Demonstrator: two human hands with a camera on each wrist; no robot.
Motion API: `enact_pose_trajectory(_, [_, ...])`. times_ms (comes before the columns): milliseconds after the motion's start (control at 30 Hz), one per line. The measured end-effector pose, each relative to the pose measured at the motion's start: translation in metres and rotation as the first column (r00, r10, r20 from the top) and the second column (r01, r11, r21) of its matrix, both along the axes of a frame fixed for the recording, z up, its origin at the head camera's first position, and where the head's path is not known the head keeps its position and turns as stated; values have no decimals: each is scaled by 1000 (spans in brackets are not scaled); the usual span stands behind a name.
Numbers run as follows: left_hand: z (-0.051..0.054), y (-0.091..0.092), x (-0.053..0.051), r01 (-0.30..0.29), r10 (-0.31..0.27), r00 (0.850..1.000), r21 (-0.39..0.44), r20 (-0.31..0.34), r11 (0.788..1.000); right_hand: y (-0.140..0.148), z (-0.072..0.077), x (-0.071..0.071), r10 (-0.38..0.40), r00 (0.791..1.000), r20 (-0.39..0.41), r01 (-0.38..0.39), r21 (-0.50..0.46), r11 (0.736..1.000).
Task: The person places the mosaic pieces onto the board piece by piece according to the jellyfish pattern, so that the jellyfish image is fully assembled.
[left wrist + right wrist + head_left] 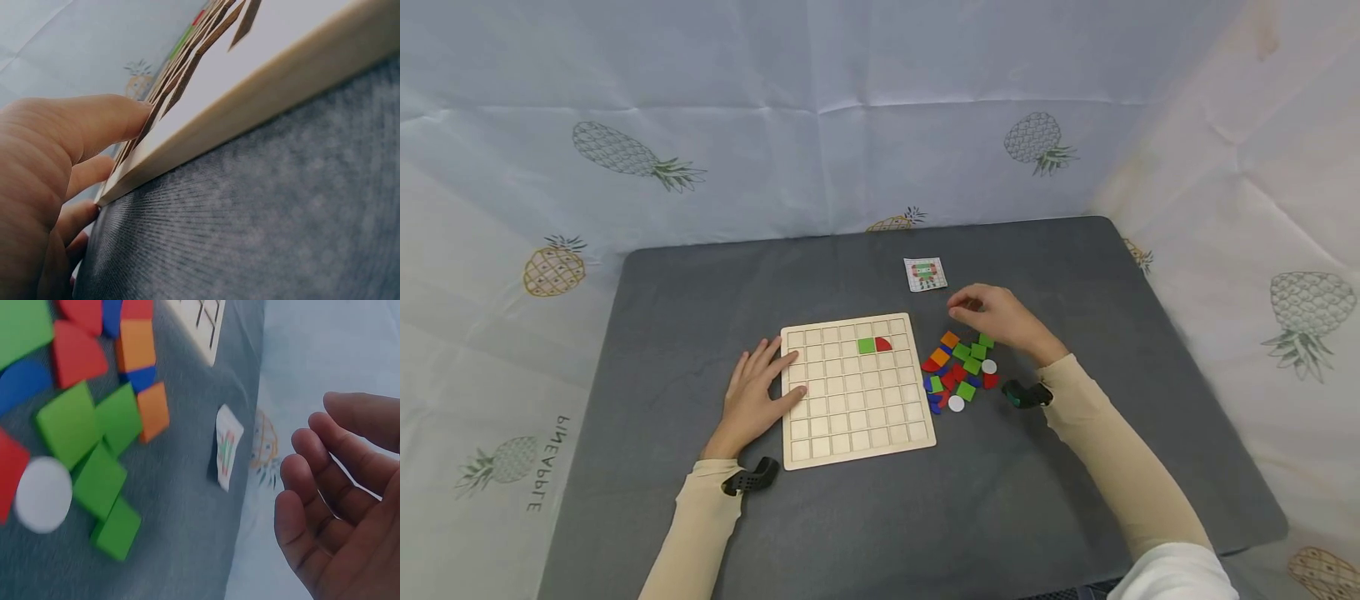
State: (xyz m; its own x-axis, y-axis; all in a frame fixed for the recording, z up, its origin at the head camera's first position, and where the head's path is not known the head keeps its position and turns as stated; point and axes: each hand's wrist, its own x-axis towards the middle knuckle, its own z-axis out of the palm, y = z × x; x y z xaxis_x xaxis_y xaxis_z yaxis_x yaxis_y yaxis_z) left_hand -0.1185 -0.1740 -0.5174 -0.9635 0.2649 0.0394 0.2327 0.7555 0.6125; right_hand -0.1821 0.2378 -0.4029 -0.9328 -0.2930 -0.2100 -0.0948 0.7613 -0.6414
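Observation:
A pale wooden grid board (848,408) lies on the grey table, with a green square (867,346) and a red quarter-circle (883,344) side by side in its upper cells. My left hand (754,402) rests at the board's left edge, thumb and fingertips on its rim; the left wrist view shows the thumb (119,115) lying straight along it. Above the far end of the loose pieces hovers my right hand (1003,318), its fingers loosely bent. The right wrist view shows nothing between those fingers (303,481). Beneath are green squares (70,424), orange squares (137,345) and a white disc (44,494).
A small printed card (925,274) with a red and green grid picture lies beyond the board, left of my right hand. Blue and red pieces (990,381) are mixed into the pile right of the board. A pineapple-print cloth (850,167) hangs behind the table (715,292).

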Motion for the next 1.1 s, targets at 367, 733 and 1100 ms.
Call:
enact_pose_trajectory(367, [1, -1, 0, -5, 5, 1000, 13, 27, 1000, 31, -6, 10, -41, 999, -13, 42, 56, 998])
enact_pose_trajectory(733, [5, 1, -3, 13, -13, 997, 2, 71, 1000, 47, -24, 13, -52, 998, 28, 49, 102, 994])
enact_pose_trajectory(1100, [8, 3, -6, 33, -32, 997, -10, 66, 999, 57, -51, 9, -7, 998, 61, -2, 146, 989])
